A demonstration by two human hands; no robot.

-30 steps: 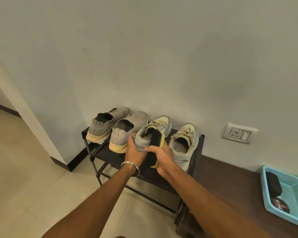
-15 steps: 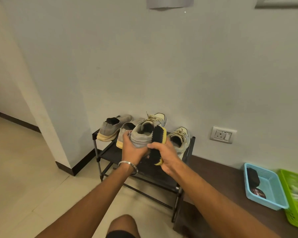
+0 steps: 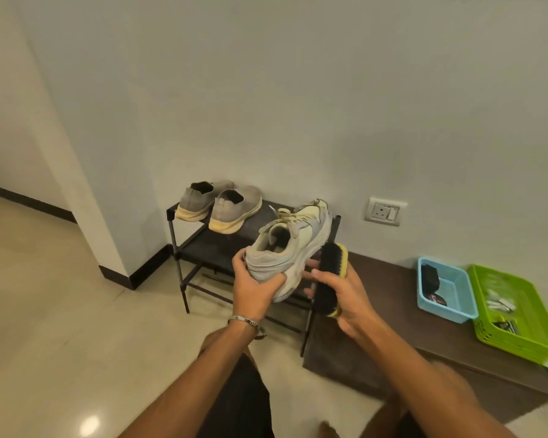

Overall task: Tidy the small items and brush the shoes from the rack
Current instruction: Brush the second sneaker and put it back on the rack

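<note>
The left hand (image 3: 256, 289) is gripping the heel of a pale laced sneaker (image 3: 290, 248), fingers curled under the sole and thumb lying along the near side, holding it up in the air in front of the black shoe rack (image 3: 184, 245), toe pointing toward twelve o'clock. The right hand (image 3: 345, 292) is wrapping around a brush (image 3: 329, 276) with black bristles and a yellow back, just at three o'clock of the sneaker, the bristles facing the shoe's side and appearing to touch it near the sole. A metal bracelet (image 3: 247, 322) is sitting on the left wrist. At eleven o'clock of the held sneaker, a pair of grey slip-on shoes (image 3: 219, 205) with yellowish soles is resting on the rack's top shelf, heels toward the camera. At three o'clock, a dark low bench (image 3: 393, 298) is carrying a blue basket (image 3: 445, 290) with a dark object inside, and touching it at its right, a green basket (image 3: 516, 314) with small items too blurred to name. A wall socket (image 3: 385, 211) is showing above the bench.
</note>
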